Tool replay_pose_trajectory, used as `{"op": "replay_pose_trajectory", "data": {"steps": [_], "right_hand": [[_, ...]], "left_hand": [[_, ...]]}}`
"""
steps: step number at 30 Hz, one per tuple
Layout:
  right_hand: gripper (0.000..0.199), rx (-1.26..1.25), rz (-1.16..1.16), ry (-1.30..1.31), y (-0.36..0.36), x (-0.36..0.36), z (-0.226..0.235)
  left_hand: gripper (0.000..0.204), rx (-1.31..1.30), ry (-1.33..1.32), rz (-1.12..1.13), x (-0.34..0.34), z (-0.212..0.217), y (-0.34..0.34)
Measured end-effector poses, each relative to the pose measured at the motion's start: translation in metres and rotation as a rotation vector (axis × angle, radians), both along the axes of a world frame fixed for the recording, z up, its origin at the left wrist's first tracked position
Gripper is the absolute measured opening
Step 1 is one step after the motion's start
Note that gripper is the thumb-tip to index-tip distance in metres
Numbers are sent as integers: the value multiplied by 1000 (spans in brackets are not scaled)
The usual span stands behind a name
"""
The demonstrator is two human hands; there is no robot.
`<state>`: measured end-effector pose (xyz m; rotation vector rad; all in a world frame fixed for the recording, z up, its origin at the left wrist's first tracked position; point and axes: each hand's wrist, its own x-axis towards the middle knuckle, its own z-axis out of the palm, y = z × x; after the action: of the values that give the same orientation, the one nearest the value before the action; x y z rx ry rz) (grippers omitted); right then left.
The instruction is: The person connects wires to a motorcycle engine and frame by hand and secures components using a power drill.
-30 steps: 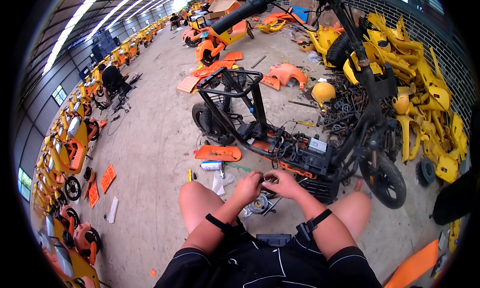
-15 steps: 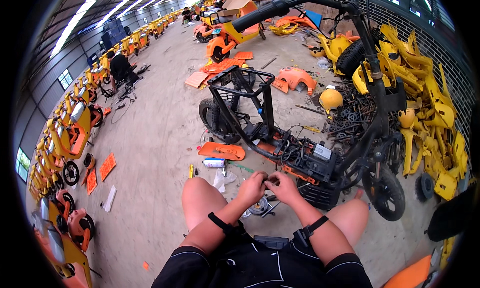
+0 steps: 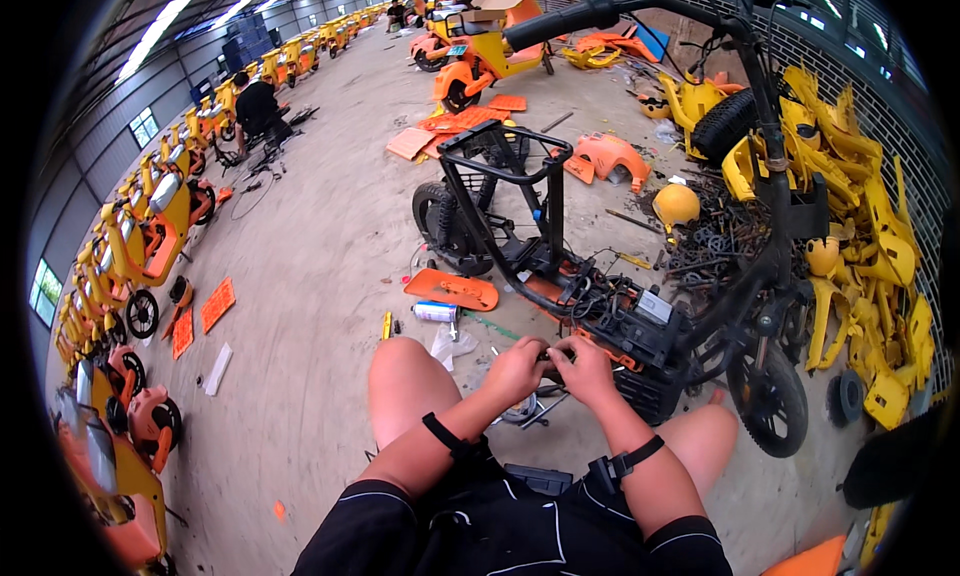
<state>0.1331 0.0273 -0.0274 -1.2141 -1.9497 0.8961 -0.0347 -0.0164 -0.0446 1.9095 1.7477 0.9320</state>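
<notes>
The left hand (image 3: 514,370) and right hand (image 3: 587,369) were closed together, pinching a small dark part (image 3: 546,356) between them, probably so each steadied it for the other, while the stripped scooter frame (image 3: 630,311) stood just beyond that grip, seemingly for easy reach.

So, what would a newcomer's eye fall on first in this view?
Probably the stripped black scooter, just right of centre with its wiring bared. Then the heap of yellow panels along the right side and the long row of scooters down the left. Low in the centre, the left hand and right hand meet at a small dark part, mostly hidden.
</notes>
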Motion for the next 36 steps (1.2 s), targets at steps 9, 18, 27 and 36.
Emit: {"op": "replay_pose_trajectory", "data": {"steps": [9,18,27,36], "right_hand": [[23,11,-31,28,2,5,-14],[23,-134,-84,232,8,6,-37],[12,-728,-367,1083,34,35,-29],[38,-417,-275,206,35,58,-38]], "left_hand": [[23,41,0,-37,4,-2,2],[25,38,-34,-43,7,0,3],[27,83,-33,9,7,-5,4],[25,109,-80,-22,10,7,6]]}}
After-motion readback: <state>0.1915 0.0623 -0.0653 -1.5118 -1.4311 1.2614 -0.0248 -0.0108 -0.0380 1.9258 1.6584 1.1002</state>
